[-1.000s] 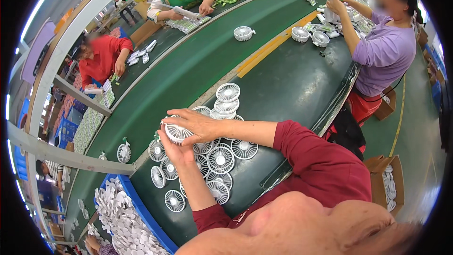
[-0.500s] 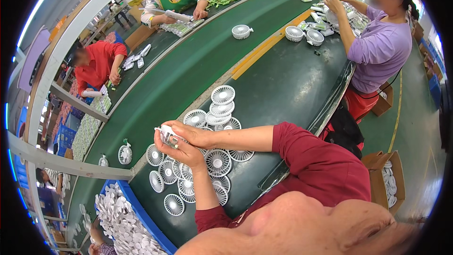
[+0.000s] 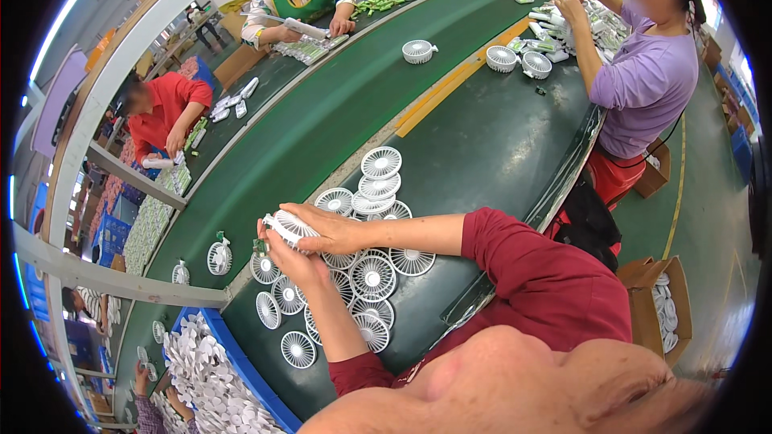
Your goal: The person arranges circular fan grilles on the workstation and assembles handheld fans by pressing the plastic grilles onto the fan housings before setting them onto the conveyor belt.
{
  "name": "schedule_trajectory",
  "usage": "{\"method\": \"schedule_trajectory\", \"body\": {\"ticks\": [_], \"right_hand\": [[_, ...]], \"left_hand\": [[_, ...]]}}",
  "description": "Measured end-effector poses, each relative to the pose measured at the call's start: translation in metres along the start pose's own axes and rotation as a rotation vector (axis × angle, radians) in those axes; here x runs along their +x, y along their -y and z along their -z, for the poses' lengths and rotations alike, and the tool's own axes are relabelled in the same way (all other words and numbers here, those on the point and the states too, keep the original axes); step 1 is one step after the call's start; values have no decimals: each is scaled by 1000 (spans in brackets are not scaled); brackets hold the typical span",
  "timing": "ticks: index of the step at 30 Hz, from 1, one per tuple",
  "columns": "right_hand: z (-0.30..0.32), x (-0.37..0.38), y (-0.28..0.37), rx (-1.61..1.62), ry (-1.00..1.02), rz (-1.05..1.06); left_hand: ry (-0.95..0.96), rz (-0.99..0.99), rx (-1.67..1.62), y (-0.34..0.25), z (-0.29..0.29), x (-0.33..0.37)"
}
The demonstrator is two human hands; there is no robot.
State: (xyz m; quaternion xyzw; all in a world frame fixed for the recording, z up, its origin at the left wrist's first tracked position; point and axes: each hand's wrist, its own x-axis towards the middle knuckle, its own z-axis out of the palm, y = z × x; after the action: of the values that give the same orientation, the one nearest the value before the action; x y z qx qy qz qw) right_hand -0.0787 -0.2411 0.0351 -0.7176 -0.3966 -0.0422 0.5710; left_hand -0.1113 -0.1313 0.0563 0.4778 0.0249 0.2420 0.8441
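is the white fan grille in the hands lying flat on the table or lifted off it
Lifted: both hands hold the white fan grille on edge, above the grilles lying flat on the table.

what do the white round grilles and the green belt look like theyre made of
White grilles: likely moulded plastic, with thin even spokes and a matte white look. Green belt: looks like rubber or vinyl, smooth, seamless, with a slight sheen. The hands hold one grille.

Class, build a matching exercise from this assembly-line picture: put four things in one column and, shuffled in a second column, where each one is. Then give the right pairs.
1. white fan grille
2. blue bin
3. cardboard box
4. yellow strip

A. on the floor, lower right
B. between left hand and right hand
C. along the green belt
D. lower left, full of white parts

Pairs: 1-B, 2-D, 3-A, 4-C
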Motion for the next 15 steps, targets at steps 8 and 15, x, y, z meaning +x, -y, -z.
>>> {"method": "schedule_trajectory", "body": {"ticks": [8,15], "right_hand": [[-14,-1,1,219,-96,12],[-15,-10,-7,-60,-251,115]], "left_hand": [[39,4,24,-3,0,-3],[-3,88,-52,-3,-14,-11]]}}
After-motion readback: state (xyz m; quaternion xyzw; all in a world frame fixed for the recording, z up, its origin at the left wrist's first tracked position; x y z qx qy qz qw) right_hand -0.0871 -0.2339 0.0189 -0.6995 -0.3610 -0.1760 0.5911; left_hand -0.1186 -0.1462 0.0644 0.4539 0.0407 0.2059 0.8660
